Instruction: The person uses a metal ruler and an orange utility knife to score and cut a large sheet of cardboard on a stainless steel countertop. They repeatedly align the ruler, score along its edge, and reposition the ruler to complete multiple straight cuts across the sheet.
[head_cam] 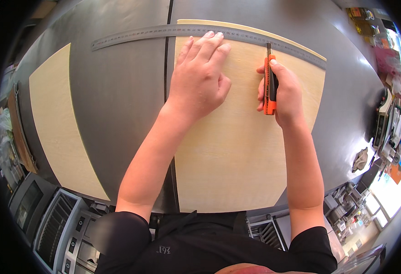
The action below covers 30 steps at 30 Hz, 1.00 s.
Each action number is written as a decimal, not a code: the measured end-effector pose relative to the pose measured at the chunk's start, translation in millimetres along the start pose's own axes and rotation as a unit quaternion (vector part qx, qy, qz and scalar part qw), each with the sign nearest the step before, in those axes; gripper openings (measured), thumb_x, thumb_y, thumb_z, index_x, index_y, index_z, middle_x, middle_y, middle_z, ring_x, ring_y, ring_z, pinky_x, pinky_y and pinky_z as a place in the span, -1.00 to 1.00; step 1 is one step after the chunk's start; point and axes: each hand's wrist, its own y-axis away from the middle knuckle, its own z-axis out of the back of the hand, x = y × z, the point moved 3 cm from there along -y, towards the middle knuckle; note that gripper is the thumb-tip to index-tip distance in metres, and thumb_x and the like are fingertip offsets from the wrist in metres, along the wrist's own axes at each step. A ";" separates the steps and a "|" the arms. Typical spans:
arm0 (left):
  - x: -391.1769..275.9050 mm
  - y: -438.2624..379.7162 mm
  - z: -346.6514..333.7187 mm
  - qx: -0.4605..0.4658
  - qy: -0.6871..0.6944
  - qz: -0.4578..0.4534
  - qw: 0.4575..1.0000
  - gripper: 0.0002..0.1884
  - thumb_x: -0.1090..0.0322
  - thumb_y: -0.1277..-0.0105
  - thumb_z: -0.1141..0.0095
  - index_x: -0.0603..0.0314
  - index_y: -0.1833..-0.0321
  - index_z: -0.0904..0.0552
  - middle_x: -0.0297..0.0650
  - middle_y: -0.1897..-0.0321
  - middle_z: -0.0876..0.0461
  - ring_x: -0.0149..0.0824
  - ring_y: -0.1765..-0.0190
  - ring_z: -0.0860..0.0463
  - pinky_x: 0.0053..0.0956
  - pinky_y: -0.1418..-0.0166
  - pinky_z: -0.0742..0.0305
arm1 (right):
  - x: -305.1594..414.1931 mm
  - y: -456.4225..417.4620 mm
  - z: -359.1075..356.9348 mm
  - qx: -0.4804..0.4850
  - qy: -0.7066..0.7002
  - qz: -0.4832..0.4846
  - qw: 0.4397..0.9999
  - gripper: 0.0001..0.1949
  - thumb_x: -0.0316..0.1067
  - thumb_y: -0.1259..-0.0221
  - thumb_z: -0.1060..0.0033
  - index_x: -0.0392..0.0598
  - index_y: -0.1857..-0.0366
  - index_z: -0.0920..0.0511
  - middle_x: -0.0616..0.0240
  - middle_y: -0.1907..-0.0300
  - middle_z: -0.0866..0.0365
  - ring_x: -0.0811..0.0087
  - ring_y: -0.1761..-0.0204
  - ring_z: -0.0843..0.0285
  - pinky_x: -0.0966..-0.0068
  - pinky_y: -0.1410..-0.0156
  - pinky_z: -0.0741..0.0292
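A large sheet of dough or pastry (231,154), pale yellow and flat, lies before me on a metal worktop (118,85). Across its far edge runs a long steel ruler (152,32), which reaches past the sheet to the left. The fingertips of my left hand (202,77) rest on the ruler, the palm over the sheet. My right hand (284,89) grips an orange and black snap-off utility knife (270,85); its blade points away from me at the ruler's near edge. Whether the blade touches the sheet I cannot tell.
A narrower pale sheet (65,126) lies on the worktop at left. A dark seam (168,58) runs through the top. A crumpled cloth (360,160) lies at the right edge, near piled items. Ovens or racks (55,226) stand at lower left.
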 end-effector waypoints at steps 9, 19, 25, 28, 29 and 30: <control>-2.8 1.6 2.0 0.016 -0.011 0.011 1.000 -0.36 0.38 -0.32 -0.13 0.14 -0.53 -0.65 -0.04 -0.58 -0.61 0.07 -0.69 -0.51 0.17 -0.86 -0.25 | -11.4 11.7 -44.7 0.066 -0.042 0.028 0.997 -0.59 -0.02 -0.86 -0.02 -0.22 0.00 -0.65 0.21 0.53 -0.62 0.41 0.59 -0.56 0.38 0.48 -0.55; -3.5 2.5 0.9 0.033 -0.019 0.025 0.999 -0.31 0.28 -0.35 -0.09 -0.01 -0.62 -0.62 -0.07 -0.64 -0.54 0.04 -0.75 -0.43 0.20 -0.90 -0.15 | -19.7 -2.3 -57.9 0.044 -0.022 0.051 0.997 -0.55 -0.05 -0.84 0.09 -0.28 -0.07 -0.68 0.16 0.31 -0.77 0.39 0.55 -0.67 0.40 0.47 -0.65; -3.5 3.1 0.1 0.033 -0.020 0.025 0.999 -0.32 0.27 -0.37 -0.11 -0.01 -0.62 -0.63 -0.08 -0.64 -0.53 0.03 -0.74 -0.44 0.21 -0.91 -0.12 | -15.4 -1.7 -58.7 0.055 -0.022 0.035 0.998 -0.53 -0.04 -0.83 0.11 -0.29 -0.07 -0.70 0.14 0.29 -0.80 0.38 0.56 -0.66 0.41 0.48 -0.63; -3.2 3.3 0.6 0.032 -0.021 0.025 0.999 -0.33 0.27 -0.38 -0.12 -0.01 -0.62 -0.63 -0.08 -0.64 -0.53 0.03 -0.74 -0.44 0.21 -0.91 -0.12 | -18.7 -4.9 -57.7 0.058 -0.010 0.054 0.997 -0.53 -0.05 -0.82 0.11 -0.29 -0.08 -0.70 0.12 0.27 -0.82 0.38 0.57 -0.66 0.41 0.48 -0.62; -3.3 3.4 0.8 0.032 -0.022 0.025 0.999 -0.33 0.27 -0.38 -0.12 -0.01 -0.62 -0.63 -0.09 -0.64 -0.53 0.03 -0.74 -0.44 0.21 -0.91 -0.12 | -17.6 -3.7 -57.4 0.059 -0.010 0.045 0.997 -0.53 -0.05 -0.82 0.11 -0.30 -0.08 -0.70 0.11 0.26 -0.82 0.38 0.57 -0.66 0.41 0.48 -0.63; -3.2 3.3 0.7 0.032 -0.021 0.026 0.999 -0.34 0.27 -0.39 -0.12 -0.01 -0.61 -0.63 -0.09 -0.64 -0.54 0.02 -0.74 -0.44 0.21 -0.91 -0.12 | -15.3 -1.5 -57.5 0.060 -0.009 0.036 0.998 -0.53 -0.05 -0.82 0.11 -0.30 -0.08 -0.70 0.11 0.25 -0.83 0.38 0.57 -0.66 0.40 0.48 -0.63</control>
